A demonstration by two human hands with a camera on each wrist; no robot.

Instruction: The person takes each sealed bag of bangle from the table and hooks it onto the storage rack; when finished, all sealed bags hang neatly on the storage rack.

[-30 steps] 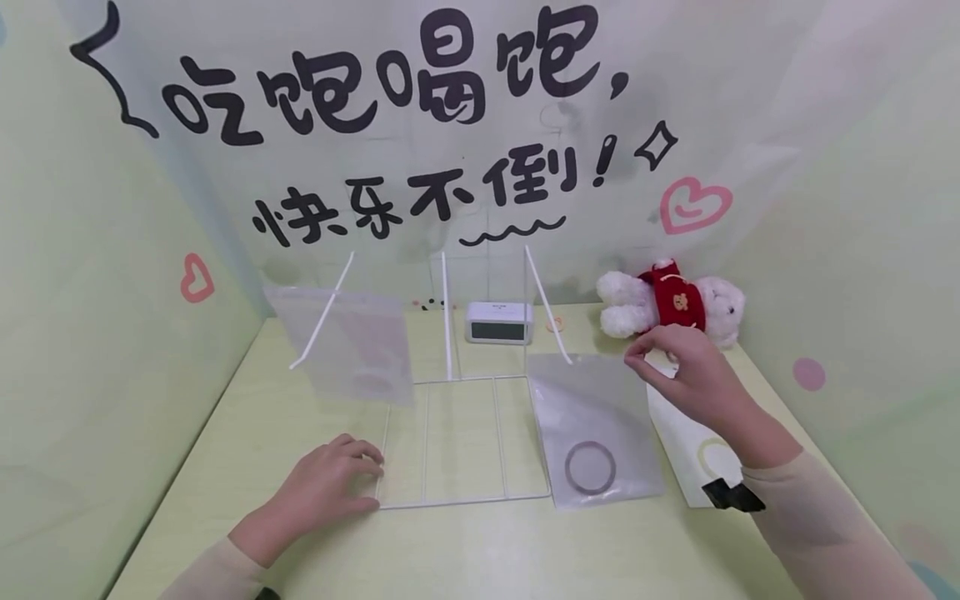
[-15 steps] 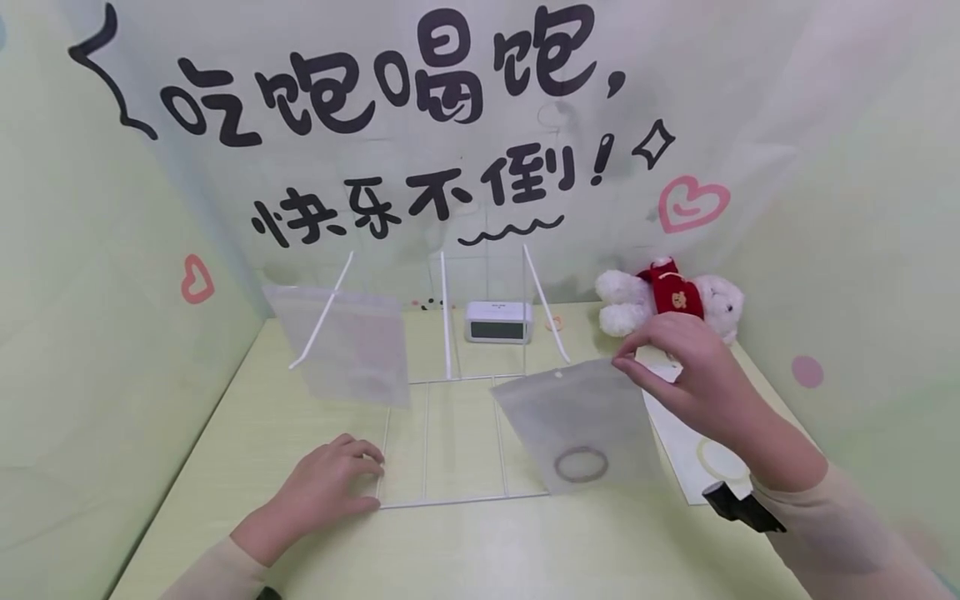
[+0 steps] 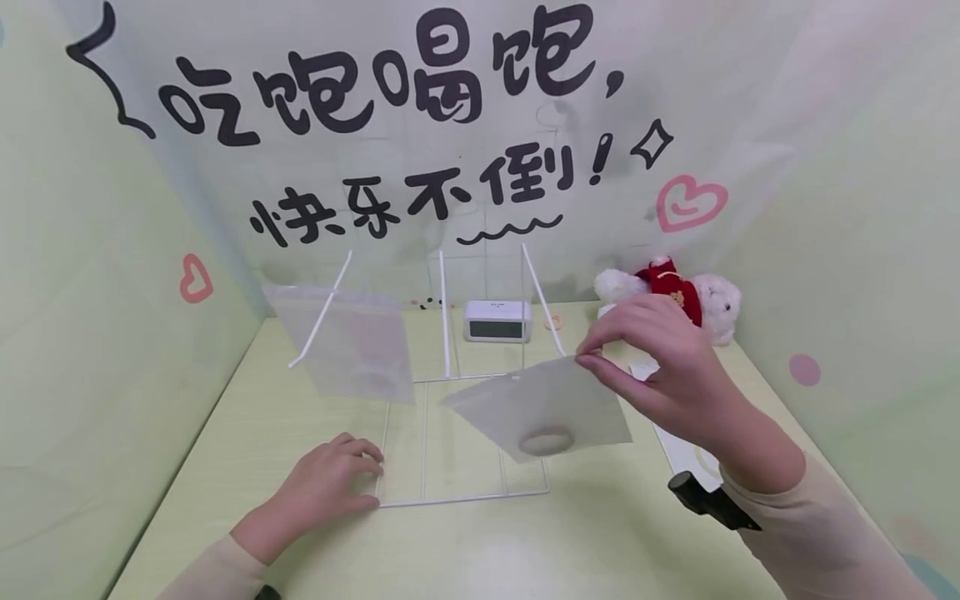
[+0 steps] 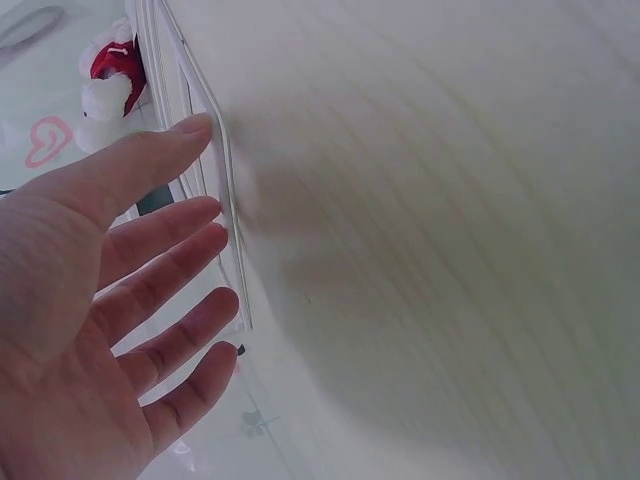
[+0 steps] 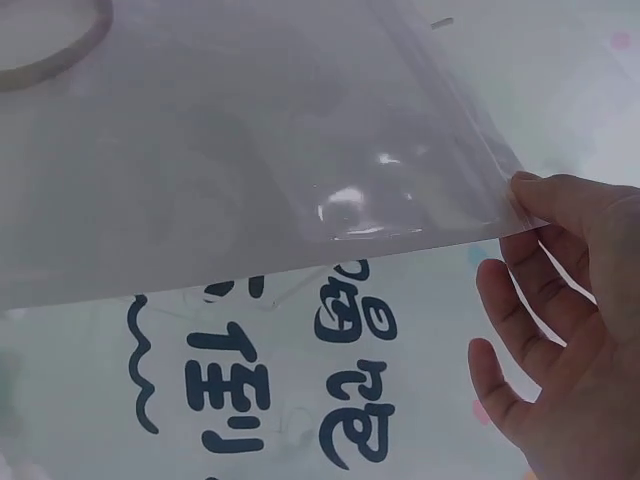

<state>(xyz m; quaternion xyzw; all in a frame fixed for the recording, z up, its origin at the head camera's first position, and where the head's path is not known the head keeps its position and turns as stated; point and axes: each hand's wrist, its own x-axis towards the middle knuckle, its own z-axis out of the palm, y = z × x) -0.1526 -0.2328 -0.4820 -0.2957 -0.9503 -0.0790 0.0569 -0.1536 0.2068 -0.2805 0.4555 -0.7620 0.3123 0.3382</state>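
Observation:
My right hand (image 3: 667,371) pinches the top corner of a clear plastic bag (image 3: 577,408) between thumb and index finger, its other fingers loosely bent in the right wrist view. The bag hangs tilted over the right side of a white wire rack (image 3: 465,500), with a ring-shaped item (image 3: 546,441) inside or marked on it. My left hand (image 3: 318,492) rests with relaxed fingers at the left edge of the rack's base; the left wrist view shows its fingertips against the wire (image 4: 229,170). Another clear bag (image 3: 360,342) hangs from the rack's left prong (image 3: 321,310).
Behind the rack stands a small white digital clock (image 3: 497,322). A white plush toy (image 3: 716,308) in red lies at the back right. A white sheet or bag (image 3: 678,450) with a yellowish ring lies partly under my right forearm. Printed cloth walls surround the table (image 3: 450,554).
My right hand has lifted the ringed bag off the table and carried it left over the rack's base. The bag has tilted. The left hand stays in place.

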